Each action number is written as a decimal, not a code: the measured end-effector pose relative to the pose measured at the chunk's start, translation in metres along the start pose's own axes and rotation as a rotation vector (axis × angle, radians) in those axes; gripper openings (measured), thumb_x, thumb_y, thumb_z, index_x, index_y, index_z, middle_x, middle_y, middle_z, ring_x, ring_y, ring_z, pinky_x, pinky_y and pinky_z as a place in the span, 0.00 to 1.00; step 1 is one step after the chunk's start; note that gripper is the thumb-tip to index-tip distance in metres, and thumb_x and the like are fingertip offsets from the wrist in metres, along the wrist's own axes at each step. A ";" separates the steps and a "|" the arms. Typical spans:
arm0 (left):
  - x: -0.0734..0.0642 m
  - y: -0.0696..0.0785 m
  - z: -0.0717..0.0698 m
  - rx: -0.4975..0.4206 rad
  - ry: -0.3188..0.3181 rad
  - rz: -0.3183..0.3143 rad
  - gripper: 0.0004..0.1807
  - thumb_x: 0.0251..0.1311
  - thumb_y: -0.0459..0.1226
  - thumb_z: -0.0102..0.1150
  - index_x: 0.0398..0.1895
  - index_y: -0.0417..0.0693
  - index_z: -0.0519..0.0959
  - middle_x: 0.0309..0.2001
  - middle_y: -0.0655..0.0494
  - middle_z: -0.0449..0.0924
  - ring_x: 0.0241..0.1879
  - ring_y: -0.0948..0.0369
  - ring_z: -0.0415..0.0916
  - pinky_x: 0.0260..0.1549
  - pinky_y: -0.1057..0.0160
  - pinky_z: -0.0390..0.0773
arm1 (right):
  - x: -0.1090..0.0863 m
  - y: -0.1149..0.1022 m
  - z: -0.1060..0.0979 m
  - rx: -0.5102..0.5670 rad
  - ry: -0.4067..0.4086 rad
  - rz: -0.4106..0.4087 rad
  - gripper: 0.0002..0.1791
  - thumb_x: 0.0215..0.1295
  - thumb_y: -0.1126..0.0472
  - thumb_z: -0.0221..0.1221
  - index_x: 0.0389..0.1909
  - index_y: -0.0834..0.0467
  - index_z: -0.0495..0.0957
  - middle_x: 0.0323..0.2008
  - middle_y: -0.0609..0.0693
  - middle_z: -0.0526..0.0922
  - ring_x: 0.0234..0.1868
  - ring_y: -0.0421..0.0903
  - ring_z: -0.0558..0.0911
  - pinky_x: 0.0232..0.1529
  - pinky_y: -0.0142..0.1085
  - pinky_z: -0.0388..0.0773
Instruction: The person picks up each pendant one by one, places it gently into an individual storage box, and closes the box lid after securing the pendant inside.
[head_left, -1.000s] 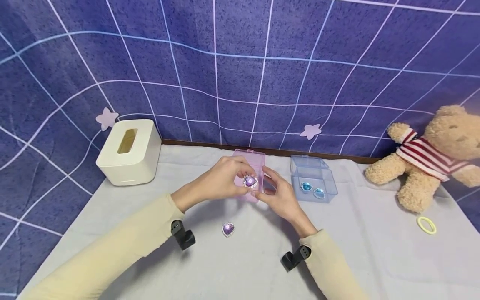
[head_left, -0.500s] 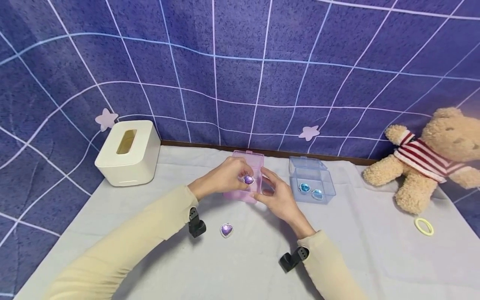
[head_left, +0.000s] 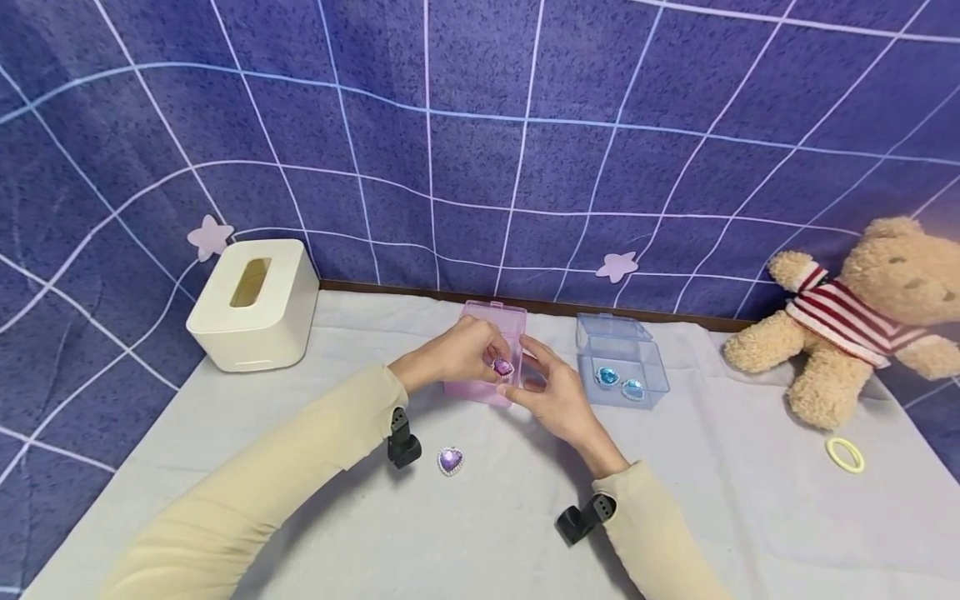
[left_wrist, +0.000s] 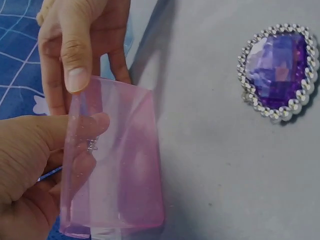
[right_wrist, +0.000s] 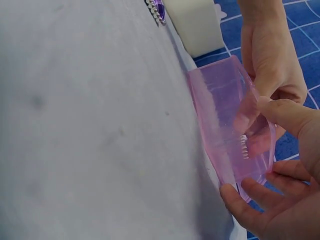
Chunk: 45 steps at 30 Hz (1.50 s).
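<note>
In the head view, my left hand (head_left: pixel 461 352) pinches a purple heart-shaped gem (head_left: pixel 503 367) with a silver beaded edge. Thumb and fingertips reach into the clear pink box (head_left: pixel 467 392), whose lid stands raised at the back. Through the box wall in the left wrist view, only a bit of silver beading shows between the fingertips. My right hand (head_left: pixel 553 397) grips the box's right side; the right wrist view shows its thumb (right_wrist: pixel 285 112) on the rim and fingers lower on the wall. Nearer me on the cloth lies a second purple heart gem (head_left: pixel 451 461).
Right of the pink box stands an open blue box (head_left: pixel 657 390) holding two blue gems (head_left: pixel 607 377). A white tissue box (head_left: pixel 258 333) is at the left. A teddy bear (head_left: pixel 832 333) and a yellow ring (head_left: pixel 845 455) are at the right. A patterned curtain backs the table.
My left hand has moved right and lowered the purple gem into the pink box. My right hand has kept its place on the box.
</note>
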<state>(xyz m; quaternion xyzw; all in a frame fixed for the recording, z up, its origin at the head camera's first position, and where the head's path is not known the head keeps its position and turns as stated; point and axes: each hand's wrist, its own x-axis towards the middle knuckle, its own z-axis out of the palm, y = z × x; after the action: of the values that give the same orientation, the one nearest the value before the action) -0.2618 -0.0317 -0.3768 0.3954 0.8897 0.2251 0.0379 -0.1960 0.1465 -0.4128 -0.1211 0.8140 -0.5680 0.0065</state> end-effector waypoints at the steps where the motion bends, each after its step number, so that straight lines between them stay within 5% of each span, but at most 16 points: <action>1: 0.000 -0.001 0.001 -0.001 -0.003 0.001 0.14 0.40 0.33 0.76 0.34 0.45 0.87 0.34 0.56 0.87 0.33 0.64 0.82 0.36 0.73 0.80 | 0.000 0.000 0.000 0.001 0.001 -0.004 0.44 0.53 0.67 0.69 0.70 0.65 0.59 0.71 0.59 0.62 0.67 0.58 0.70 0.56 0.46 0.78; 17: 0.002 0.001 0.007 -0.003 0.013 -0.015 0.08 0.39 0.32 0.76 0.26 0.49 0.88 0.26 0.58 0.88 0.27 0.67 0.83 0.31 0.76 0.79 | 0.001 -0.001 0.001 -0.026 0.004 -0.024 0.44 0.53 0.66 0.69 0.70 0.65 0.60 0.71 0.60 0.63 0.67 0.59 0.70 0.55 0.46 0.79; 37: 0.007 0.007 0.007 0.028 -0.084 -0.078 0.09 0.41 0.35 0.76 0.28 0.46 0.87 0.29 0.55 0.88 0.29 0.63 0.82 0.34 0.71 0.80 | 0.000 0.001 -0.001 -0.006 -0.013 -0.015 0.43 0.53 0.69 0.68 0.70 0.66 0.59 0.71 0.61 0.61 0.67 0.60 0.69 0.56 0.47 0.78; 45: 0.000 0.012 -0.008 0.041 0.012 -0.074 0.13 0.41 0.34 0.75 0.34 0.44 0.87 0.35 0.52 0.87 0.35 0.59 0.81 0.39 0.66 0.81 | 0.000 0.000 0.000 -0.005 -0.009 -0.019 0.43 0.53 0.68 0.68 0.70 0.65 0.59 0.72 0.61 0.61 0.67 0.59 0.70 0.56 0.46 0.78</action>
<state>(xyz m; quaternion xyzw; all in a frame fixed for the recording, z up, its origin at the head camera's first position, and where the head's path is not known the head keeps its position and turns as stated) -0.2551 -0.0277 -0.3645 0.3617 0.9083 0.2078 0.0329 -0.1962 0.1458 -0.4125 -0.1314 0.8143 -0.5654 0.0048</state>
